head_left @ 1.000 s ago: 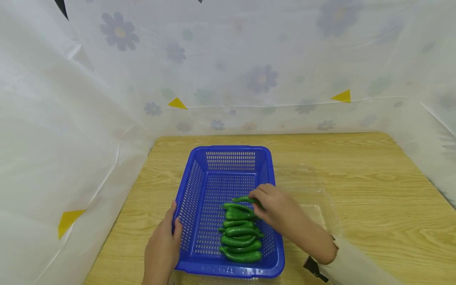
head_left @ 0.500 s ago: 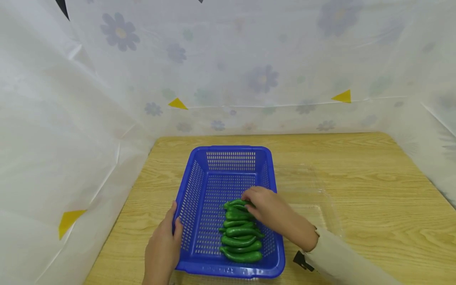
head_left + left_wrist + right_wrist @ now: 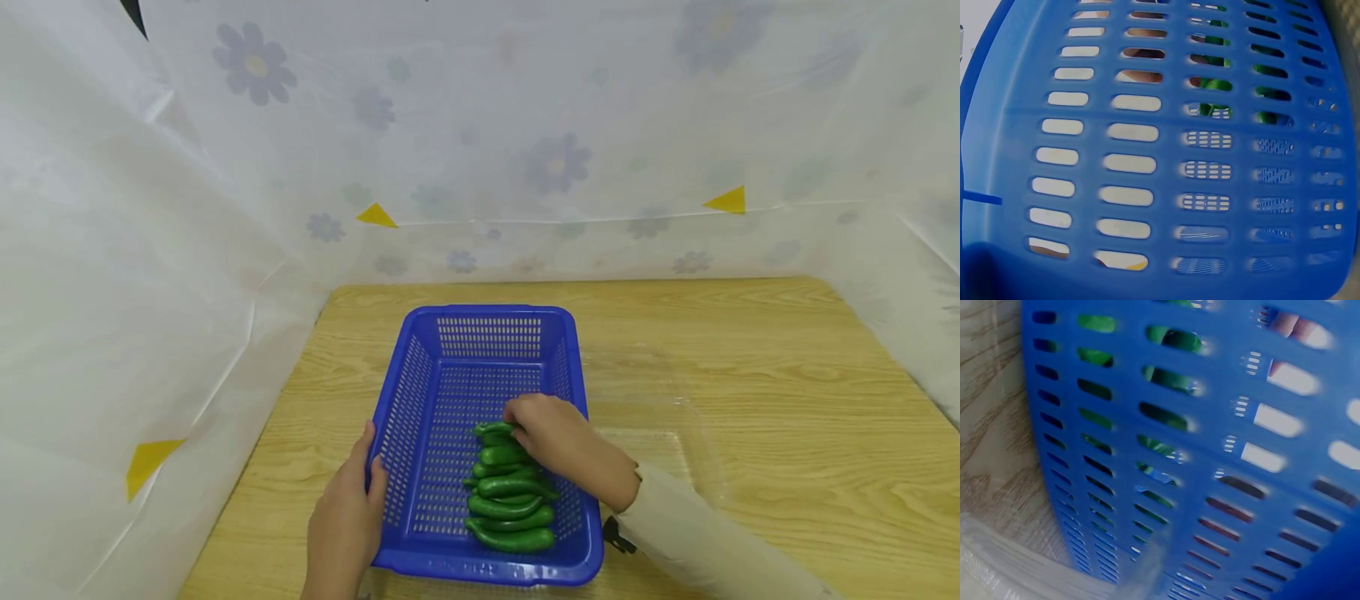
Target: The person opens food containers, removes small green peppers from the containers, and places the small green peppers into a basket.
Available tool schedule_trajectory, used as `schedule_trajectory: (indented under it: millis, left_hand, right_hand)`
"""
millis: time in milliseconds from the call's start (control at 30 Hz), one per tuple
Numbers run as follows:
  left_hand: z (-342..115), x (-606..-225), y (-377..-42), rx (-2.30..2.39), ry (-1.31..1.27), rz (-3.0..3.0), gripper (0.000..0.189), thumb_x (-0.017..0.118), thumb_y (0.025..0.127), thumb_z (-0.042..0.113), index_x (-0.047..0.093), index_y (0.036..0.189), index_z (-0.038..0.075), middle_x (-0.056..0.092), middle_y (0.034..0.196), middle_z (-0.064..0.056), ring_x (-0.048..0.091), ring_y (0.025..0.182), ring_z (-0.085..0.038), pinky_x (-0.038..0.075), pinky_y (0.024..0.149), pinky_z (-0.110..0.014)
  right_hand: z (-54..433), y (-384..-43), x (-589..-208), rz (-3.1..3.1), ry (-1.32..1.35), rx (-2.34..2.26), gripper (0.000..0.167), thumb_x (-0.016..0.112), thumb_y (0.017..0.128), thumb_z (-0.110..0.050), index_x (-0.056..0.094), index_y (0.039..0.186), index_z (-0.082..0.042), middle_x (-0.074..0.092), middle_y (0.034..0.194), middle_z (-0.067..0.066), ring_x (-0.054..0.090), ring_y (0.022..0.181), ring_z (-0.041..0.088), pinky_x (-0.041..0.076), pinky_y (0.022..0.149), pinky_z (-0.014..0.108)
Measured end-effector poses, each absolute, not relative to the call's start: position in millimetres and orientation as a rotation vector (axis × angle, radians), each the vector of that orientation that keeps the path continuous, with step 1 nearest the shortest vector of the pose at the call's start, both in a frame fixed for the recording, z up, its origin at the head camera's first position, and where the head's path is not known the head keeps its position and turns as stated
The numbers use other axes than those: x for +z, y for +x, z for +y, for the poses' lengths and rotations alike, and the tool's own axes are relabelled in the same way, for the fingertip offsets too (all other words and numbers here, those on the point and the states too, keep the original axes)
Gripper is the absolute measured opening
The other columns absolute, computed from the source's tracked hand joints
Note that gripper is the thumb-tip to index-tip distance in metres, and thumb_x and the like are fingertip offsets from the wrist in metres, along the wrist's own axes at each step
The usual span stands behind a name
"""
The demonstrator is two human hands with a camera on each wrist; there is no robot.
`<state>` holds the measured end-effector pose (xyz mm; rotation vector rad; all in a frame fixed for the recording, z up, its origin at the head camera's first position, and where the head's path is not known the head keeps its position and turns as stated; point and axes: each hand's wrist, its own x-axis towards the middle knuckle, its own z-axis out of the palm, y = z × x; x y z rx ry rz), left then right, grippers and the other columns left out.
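Note:
A blue plastic basket point(image 3: 472, 575) with slotted walls stands on the table. Green chili peppers point(image 3: 510, 507) lie side by side in a row along its right half. At the row's far end, my right hand point(image 3: 551, 433) pinches a pepper point(image 3: 493, 428) between thumb and fingers, its other end hidden under the hand. My left hand point(image 3: 345, 521) grips the basket's left rim, thumb on the rim. Both wrist views look through the slots of the basket wall point(image 3: 1166, 119), with bits of green pepper point(image 3: 1166, 381) behind.
A clear plastic container point(image 3: 678, 402) stands right of the basket, partly behind my right forearm. Under everything is a wood-grain table point(image 3: 795, 400). White flowered sheeting point(image 3: 480, 125) encloses the back and sides, with yellow triangles point(image 3: 726, 201) on it.
My right hand has brought its pepper left and down onto the far end of the row, where it still holds it. The left hand keeps its grip on the rim.

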<state>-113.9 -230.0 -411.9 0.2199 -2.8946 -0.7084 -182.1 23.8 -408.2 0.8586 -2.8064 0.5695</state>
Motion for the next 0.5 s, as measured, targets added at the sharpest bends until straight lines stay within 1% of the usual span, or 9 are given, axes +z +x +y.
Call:
schedule_trajectory:
  millis: [167, 367, 500]
  left_hand:
    - [-229.6, -411.7, -114.2, -0.706, 0.225, -2.899, 0.048, 0.041, 0.098, 0.025, 0.033, 0.145, 0.017, 0.054, 0.128, -0.017, 0.058, 0.105, -0.039, 0.047, 0.076, -0.054]
    - [-229.6, -410.9, -114.3, -0.704, 0.233, -2.91, 0.048, 0.04, 0.099, 0.026, 0.033, 0.146, 0.017, 0.053, 0.129, -0.017, 0.057, 0.105, -0.04, 0.047, 0.076, -0.055]
    - [-229.7, -411.8, -114.8, -0.688, 0.233, -2.906, 0.048, 0.041, 0.098, 0.025, 0.034, 0.145, 0.017, 0.054, 0.128, -0.017, 0.058, 0.103, -0.04, 0.048, 0.073, -0.054]
  right_hand:
    - [20.5, -183.7, -411.8, -2.861, 0.83, 0.526, 0.009, 0.068, 0.078, -0.004, 0.065, 0.076, -0.012, 0.06, 0.072, -0.005, 0.054, 0.062, 0.009, 0.045, 0.052, 0.025]
    - [18.6, -182.1, -412.8, -2.878, 0.846, 0.482, 0.022, 0.062, 0.079, -0.001, 0.059, 0.064, -0.016, 0.05, 0.061, -0.01, 0.045, 0.053, 0.006, 0.04, 0.047, 0.021]
    - [18.9, -180.7, -412.5, -2.879, 0.86, 0.45, 0.025, 0.059, 0.079, 0.0, 0.058, 0.06, -0.017, 0.049, 0.059, -0.01, 0.043, 0.052, 0.005, 0.039, 0.045, 0.021]
